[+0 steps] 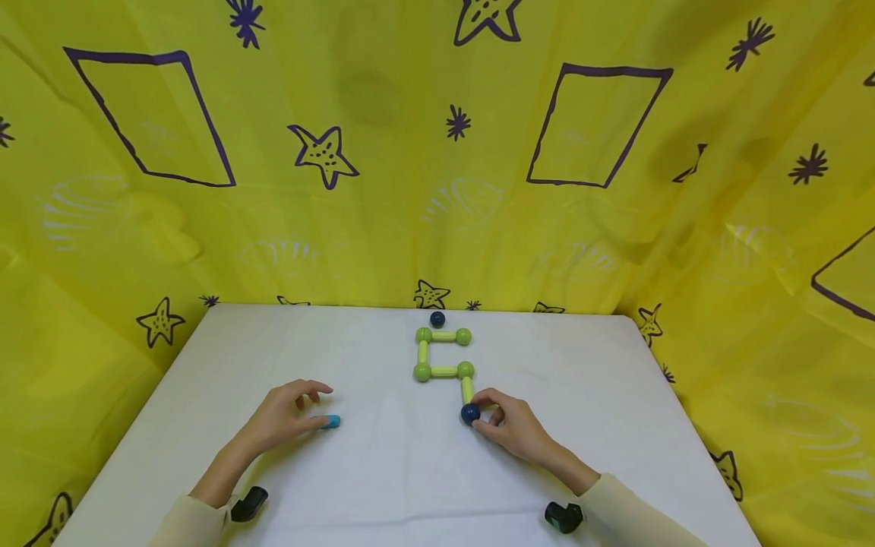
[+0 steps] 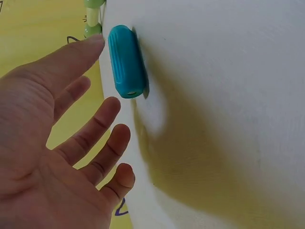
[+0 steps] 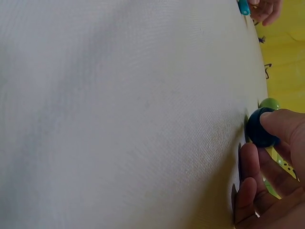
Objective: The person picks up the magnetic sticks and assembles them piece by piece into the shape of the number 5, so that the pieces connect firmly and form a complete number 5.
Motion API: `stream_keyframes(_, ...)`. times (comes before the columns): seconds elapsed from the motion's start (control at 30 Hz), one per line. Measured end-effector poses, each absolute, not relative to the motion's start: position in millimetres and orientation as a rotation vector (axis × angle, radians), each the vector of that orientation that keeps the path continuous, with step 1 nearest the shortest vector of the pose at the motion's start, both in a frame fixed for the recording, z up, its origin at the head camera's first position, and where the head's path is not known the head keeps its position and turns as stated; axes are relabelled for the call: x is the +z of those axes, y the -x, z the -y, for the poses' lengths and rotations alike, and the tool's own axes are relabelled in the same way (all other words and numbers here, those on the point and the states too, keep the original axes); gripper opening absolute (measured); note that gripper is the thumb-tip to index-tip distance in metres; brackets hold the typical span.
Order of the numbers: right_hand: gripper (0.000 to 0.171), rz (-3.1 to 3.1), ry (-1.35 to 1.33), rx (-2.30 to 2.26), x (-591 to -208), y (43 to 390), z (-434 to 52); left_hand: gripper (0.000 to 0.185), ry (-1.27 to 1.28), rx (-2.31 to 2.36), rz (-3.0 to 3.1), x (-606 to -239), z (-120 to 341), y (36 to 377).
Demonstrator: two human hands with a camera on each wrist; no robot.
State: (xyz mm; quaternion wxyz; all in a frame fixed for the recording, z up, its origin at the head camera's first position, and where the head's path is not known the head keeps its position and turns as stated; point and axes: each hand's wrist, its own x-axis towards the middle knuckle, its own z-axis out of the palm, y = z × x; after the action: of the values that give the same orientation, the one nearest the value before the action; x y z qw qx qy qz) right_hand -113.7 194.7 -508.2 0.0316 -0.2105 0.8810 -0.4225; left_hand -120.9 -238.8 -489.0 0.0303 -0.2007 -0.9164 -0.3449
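Observation:
With thumb and fingers, my right hand (image 1: pixel 514 429) pinches a dark blue ball (image 1: pixel 470 414) at the lower end of a light green rod (image 1: pixel 468 390). That rod belongs to a shape of light green rods and green balls (image 1: pixel 465 369) lying on the table. On the left, a short ribbed teal rod (image 2: pixel 126 62) lies on the white cloth. My left hand (image 1: pixel 283 416) is beside it with fingers spread and thumb tip close to it; the left wrist view shows no grip. Whether the blue ball touches the rod's end is hard to tell.
A second dark blue ball (image 1: pixel 437 319) rests behind the green shape, near the table's back edge. Yellow patterned curtain (image 1: pixel 383 220) surrounds the white table (image 1: pixel 369 486) at the back and sides. A black wrist device (image 1: pixel 564 518) sits at the right sleeve, another (image 1: pixel 249 504) at the left.

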Motion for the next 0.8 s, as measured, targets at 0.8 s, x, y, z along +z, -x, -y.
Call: stream_keyframes(0.8, 0.029, -2.705, 0.648, -1.288, -508.4, 116.1, -196.4, 0.021, 0.813, -1.148, 2.856, -498.5, 245.8, 124.2)
